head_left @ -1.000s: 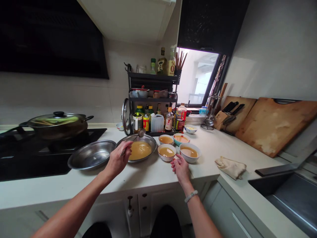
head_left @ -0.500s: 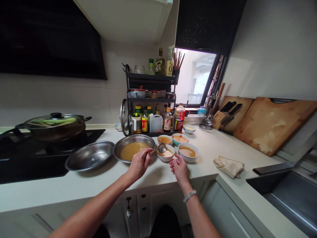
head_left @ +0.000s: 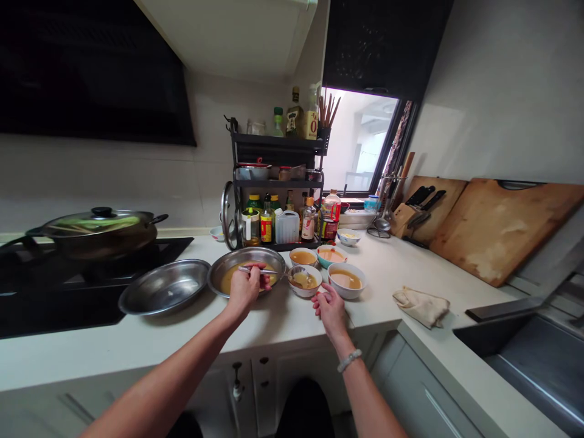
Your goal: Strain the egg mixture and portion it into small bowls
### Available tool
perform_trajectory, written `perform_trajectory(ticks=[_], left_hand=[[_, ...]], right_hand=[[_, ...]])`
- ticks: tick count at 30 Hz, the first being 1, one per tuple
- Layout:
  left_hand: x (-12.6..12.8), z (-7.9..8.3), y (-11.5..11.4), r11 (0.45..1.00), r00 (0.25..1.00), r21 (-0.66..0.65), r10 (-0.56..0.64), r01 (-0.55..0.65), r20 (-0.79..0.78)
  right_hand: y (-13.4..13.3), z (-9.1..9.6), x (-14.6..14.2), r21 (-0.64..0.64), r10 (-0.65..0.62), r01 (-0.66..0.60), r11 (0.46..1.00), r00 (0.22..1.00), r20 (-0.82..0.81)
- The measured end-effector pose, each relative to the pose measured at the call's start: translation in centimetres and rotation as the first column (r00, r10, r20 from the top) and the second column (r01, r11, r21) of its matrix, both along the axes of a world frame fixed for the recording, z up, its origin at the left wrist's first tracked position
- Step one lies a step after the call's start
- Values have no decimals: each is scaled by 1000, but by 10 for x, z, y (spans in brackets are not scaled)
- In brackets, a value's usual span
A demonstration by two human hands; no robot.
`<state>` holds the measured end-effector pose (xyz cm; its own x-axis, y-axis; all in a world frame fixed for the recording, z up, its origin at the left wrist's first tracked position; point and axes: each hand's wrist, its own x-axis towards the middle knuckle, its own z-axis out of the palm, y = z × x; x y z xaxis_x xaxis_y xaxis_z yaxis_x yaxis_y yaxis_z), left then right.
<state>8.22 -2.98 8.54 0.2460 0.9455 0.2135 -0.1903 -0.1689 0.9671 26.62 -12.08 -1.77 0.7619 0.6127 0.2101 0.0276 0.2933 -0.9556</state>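
Observation:
My left hand (head_left: 245,287) is closed around the handle of a metal ladle (head_left: 274,272). The ladle's head is tipped at the near-left white bowl (head_left: 305,293), which holds yellowish-brown liquid. Below my left hand stands a wide steel basin (head_left: 218,267) with similar liquid inside. My right hand (head_left: 329,308) rests beside the same white bowl, fingers loosely bent and slightly apart, with nothing visible in them; whether a fingertip touches the bowl I cannot tell. Close by are another white bowl (head_left: 360,287), a rear white bowl (head_left: 303,265) and a teal bowl (head_left: 329,265), all with liquid.
An oval steel basin (head_left: 168,289) stands left, by the stove with a lidded pan (head_left: 104,234). Behind the bowls is a black rack (head_left: 278,184) of bottles. Rightward lie a folded cloth (head_left: 422,306), knife block (head_left: 406,219), cutting boards (head_left: 502,225) and the sink (head_left: 538,359).
My left hand has moved left and slightly up, and the ladle has turned, its head now lower and tilted in the white bowl. My right hand has stayed put.

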Motion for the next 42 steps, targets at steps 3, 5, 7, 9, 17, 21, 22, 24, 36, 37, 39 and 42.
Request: perform_trajectory(ticks=[3,5,7,9,17,21,22,24,36,37,39,42], left_hand=[[-1,6,1,997,998,-71,41,-37,48],[-2,7,3,993,996,-108,59,-52,67],[-3,7,6,990,995,-133,64,-53,80],[-6,8,8,987,995,-150,66,-55,74],[-33,30,12,987,992,-131,100,-89,78],[-52,38,23,981,981,-114,168,-156,99],[-57,38,26,979,977,-89,190,-182,93],[-66,35,31,973,971,-7,232,-232,59],[-87,8,19,623,809,782,471,-24,-352],[-85,9,17,607,814,795,469,-15,-343],[-80,11,12,638,830,769,452,-43,-328],[-66,16,1,789,894,603,348,-117,-283]], right_hand=[[0,1,-1,-4,0,0,1000,1000,1],[-1,2,-1,-1,0,0,1000,1000,1],[-1,2,-1,1,2,-2,1000,1000,-2],[-2,2,-1,0,5,-5,1000,1000,-2],[-2,2,-2,-11,-4,4,1000,1000,3],[-2,3,-1,-18,-2,2,1000,1000,-2],[-3,3,-1,-21,0,0,1000,1000,-2],[-3,3,-1,-26,2,-2,1000,1000,0],[-3,3,-2,-21,-3,3,1000,1000,1],[-3,3,-2,-19,0,0,1000,1000,0],[-3,2,-1,-12,7,-7,1000,1000,-2],[-2,1,-1,-10,6,-6,1000,1000,-10]])
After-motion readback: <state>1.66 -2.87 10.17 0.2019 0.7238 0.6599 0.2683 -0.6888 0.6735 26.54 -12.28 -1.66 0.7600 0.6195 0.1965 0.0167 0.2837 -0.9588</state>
